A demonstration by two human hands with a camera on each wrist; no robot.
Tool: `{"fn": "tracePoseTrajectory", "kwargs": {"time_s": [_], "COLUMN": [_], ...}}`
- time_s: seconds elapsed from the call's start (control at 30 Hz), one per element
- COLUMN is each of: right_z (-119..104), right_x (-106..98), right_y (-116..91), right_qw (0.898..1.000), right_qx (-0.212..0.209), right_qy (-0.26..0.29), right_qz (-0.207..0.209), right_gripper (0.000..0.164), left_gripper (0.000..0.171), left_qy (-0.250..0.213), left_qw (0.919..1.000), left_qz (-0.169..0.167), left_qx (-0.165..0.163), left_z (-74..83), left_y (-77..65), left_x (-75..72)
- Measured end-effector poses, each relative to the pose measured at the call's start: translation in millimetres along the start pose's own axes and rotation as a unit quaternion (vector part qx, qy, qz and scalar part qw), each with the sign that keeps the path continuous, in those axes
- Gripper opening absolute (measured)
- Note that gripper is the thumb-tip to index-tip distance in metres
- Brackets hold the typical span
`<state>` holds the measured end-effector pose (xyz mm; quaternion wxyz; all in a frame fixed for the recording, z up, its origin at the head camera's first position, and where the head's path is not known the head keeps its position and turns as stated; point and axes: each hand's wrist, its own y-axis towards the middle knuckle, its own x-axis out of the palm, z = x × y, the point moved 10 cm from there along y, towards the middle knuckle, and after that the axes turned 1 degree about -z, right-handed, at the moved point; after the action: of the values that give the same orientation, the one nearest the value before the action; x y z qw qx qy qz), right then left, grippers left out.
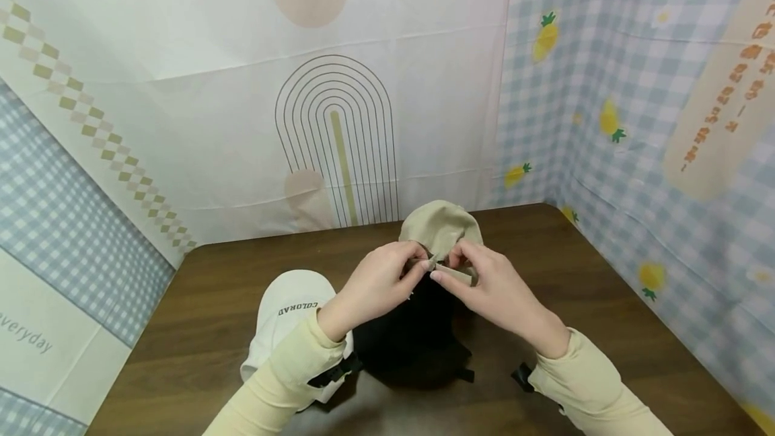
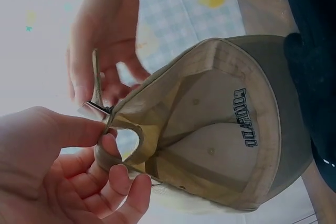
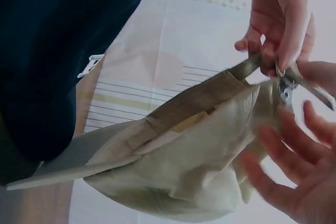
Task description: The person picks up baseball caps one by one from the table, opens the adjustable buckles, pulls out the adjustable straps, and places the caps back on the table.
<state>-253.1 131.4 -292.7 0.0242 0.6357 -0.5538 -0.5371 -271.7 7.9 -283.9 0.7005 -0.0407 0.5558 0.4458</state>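
A beige cap [image 1: 437, 222] is held up off the table between both hands, its hollow inside showing in the left wrist view. My left hand [image 1: 383, 280] pinches the back strap beside the metal buckle [image 3: 286, 91] with thumb and index finger. Around that buckle my right hand [image 1: 492, 282] has its thumb and a bent finger; the other fingers are spread. The loose strap tail [image 2: 96, 80] sticks out past the buckle. Dark lettering [image 2: 245, 121] shows on the cap's front from inside.
A white cap [image 1: 290, 315] with dark lettering lies on the brown table [image 1: 212, 301] at left. Below the hands is a black cloth item [image 1: 412, 342], its kind hard to tell. Printed cloth walls [image 1: 200, 120] stand behind and at both sides.
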Motion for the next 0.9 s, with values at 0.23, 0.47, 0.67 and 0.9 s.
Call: {"fn": "tracePoseTrajectory", "kwargs": {"time_s": [0.23,0.47,0.67,0.9], "right_z": [-28.8,-18.4,-4.2,0.2], "right_x": [-12.0,-10.5,-2.6,-0.8], "right_y": [-2.9,-1.8,0.8,-3.4], "right_qw": [0.988,0.988,0.997,0.997], "right_qx": [-0.096,-0.027,0.043,0.060], "right_qy": [-0.091,-0.130,-0.045,-0.012], "right_qz": [0.083,0.078,0.036,0.040], "right_gripper": [0.025,0.025,0.022,0.030], "left_gripper": [0.007,0.007,0.007,0.008], "left_qy": [0.018,0.005,-0.005,0.001], "left_qw": [0.9993,0.9995,0.9999,1.0000], "left_qz": [0.030,0.030,0.013,-0.001], "left_qx": [-0.012,-0.007,-0.006,-0.008], "left_z": [-2.6,-0.2,-0.6,-1.8], "left_y": [0.5,1.0,0.4,0.4], "left_x": [-6.3,-3.9,1.6,6.1]}}
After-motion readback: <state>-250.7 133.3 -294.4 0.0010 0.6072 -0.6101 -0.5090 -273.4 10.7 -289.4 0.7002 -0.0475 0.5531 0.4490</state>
